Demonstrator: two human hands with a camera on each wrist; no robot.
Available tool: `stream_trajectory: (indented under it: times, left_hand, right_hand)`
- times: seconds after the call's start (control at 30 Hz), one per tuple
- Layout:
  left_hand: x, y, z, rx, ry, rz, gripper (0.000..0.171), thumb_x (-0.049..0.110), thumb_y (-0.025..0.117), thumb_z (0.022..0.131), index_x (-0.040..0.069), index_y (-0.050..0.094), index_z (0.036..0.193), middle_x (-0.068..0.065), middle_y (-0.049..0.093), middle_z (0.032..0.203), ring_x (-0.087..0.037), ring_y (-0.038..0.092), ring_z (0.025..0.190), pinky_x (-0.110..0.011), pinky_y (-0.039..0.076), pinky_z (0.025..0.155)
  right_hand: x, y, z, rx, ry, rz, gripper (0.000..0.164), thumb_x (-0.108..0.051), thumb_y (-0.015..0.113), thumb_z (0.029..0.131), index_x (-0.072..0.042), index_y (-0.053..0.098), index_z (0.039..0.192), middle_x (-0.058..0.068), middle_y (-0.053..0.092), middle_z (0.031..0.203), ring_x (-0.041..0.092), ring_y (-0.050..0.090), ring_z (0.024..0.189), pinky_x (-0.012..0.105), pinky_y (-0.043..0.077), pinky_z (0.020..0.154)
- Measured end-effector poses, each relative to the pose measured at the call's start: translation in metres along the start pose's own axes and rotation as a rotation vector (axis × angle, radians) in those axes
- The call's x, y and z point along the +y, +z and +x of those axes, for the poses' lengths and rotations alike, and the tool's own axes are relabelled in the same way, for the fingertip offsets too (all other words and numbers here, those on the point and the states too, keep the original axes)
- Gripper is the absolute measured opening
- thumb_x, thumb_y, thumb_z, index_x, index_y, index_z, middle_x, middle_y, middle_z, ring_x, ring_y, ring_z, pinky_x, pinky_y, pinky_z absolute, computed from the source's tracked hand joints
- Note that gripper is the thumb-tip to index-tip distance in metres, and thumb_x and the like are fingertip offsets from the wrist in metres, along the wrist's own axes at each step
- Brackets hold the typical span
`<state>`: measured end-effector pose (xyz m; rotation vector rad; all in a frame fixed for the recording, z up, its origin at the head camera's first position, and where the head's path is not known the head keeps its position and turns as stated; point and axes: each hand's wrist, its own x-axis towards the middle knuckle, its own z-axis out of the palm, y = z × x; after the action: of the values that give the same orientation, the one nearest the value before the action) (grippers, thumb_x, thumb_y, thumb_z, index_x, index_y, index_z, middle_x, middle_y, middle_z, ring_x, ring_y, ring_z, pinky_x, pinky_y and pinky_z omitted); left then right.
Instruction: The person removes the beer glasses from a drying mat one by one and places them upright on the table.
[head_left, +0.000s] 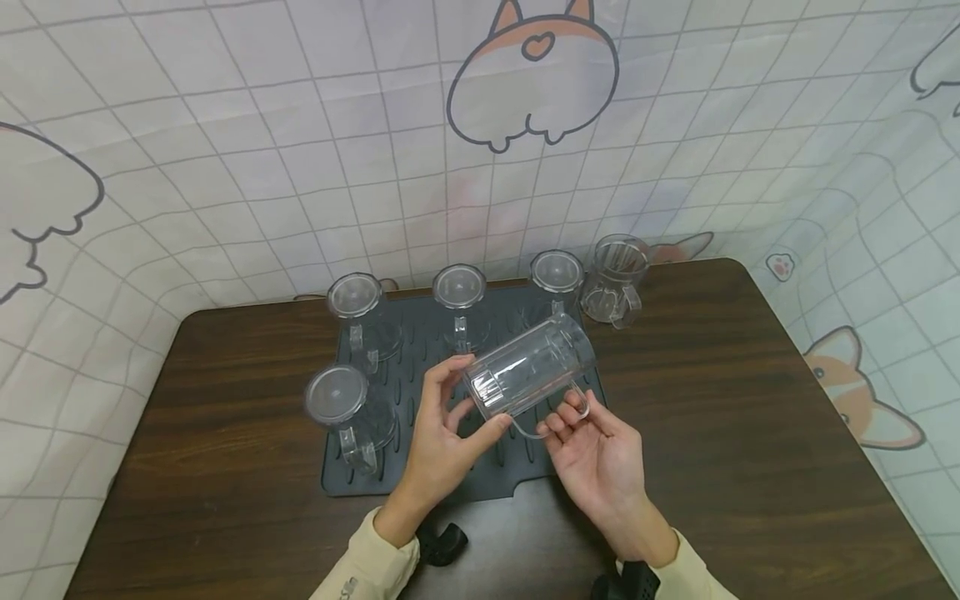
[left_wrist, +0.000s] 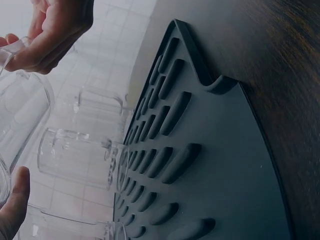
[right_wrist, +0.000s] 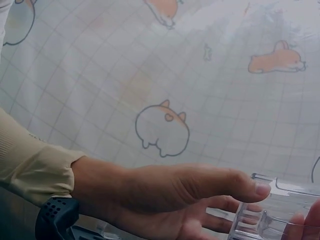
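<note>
Up above the dark grey ridged drying mat [head_left: 491,475], a clear cylindrical handled mug [head_left: 532,362] is being held tilted between two hands: one end of its body is gripped by the left hand [head_left: 442,446], thumb and fingers spread wide across it, while its handle is held in the curled fingers of the right hand [head_left: 596,462]. Four matching upside-down clear mugs are seen set on the mat, one at the near left [head_left: 337,396], one behind it [head_left: 355,296], two more along the far side [head_left: 459,287] [head_left: 557,271]: those look settled. Just beside the mat, on the dark brown wooden table [head_left: 720,400], a sixth clear mug [head_left: 617,279] is left standing, apparently upright, touched by neither hand. The held one is not yet set down.
</note>
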<state>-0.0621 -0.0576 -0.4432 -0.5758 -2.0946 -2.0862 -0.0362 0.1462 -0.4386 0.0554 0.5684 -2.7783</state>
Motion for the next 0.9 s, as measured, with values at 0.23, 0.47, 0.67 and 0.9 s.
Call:
stream_trajectory:
  times: [0.23, 0.47, 0.67, 0.9]
  left_hand:
    - [0.005, -0.003, 0.002, -0.012, -0.024, 0.009, 0.077, -0.004, 0.078, 0.086, 0.008, 0.037, 0.15, -0.016, 0.037, 0.155, -0.013, 0.048, 0.137, -0.028, 0.059, 0.102]
    - [0.008, -0.005, 0.004, -0.021, -0.023, 0.022, 0.078, -0.003, 0.079, 0.086, 0.009, 0.037, 0.15, -0.015, 0.038, 0.155, -0.015, 0.047, 0.139, -0.027, 0.058, 0.103]
    - [0.01, -0.009, 0.006, -0.026, -0.01, 0.061, 0.081, -0.001, 0.082, 0.084, 0.01, 0.037, 0.15, -0.012, 0.041, 0.154, -0.019, 0.047, 0.14, -0.026, 0.056, 0.104]
    - [0.013, -0.015, 0.007, -0.021, 0.068, 0.082, 0.079, -0.001, 0.079, 0.085, 0.006, 0.036, 0.151, -0.019, 0.04, 0.155, -0.039, 0.043, 0.144, -0.03, 0.055, 0.107]
  right_hand:
    - [0.0, 0.003, -0.001, -0.021, 0.002, 0.033, 0.037, -0.031, 0.023, 0.115, -0.014, 0.052, 0.099, -0.004, 0.055, 0.084, 0.013, 0.054, 0.082, 0.027, 0.05, 0.09]
    - [0.0, 0.005, -0.001, -0.049, 0.004, 0.079, 0.037, -0.03, 0.023, 0.115, -0.013, 0.052, 0.1, -0.002, 0.057, 0.084, 0.014, 0.056, 0.082, 0.028, 0.051, 0.091]
    - [-0.001, 0.007, -0.002, -0.089, -0.009, 0.09, 0.039, -0.029, 0.022, 0.115, -0.011, 0.053, 0.1, -0.001, 0.057, 0.085, 0.015, 0.056, 0.082, 0.029, 0.051, 0.092]
    - [-0.004, 0.01, -0.003, -0.128, -0.035, 0.072, 0.042, -0.029, 0.02, 0.115, -0.011, 0.054, 0.1, -0.001, 0.058, 0.084, 0.015, 0.056, 0.082, 0.029, 0.05, 0.09]
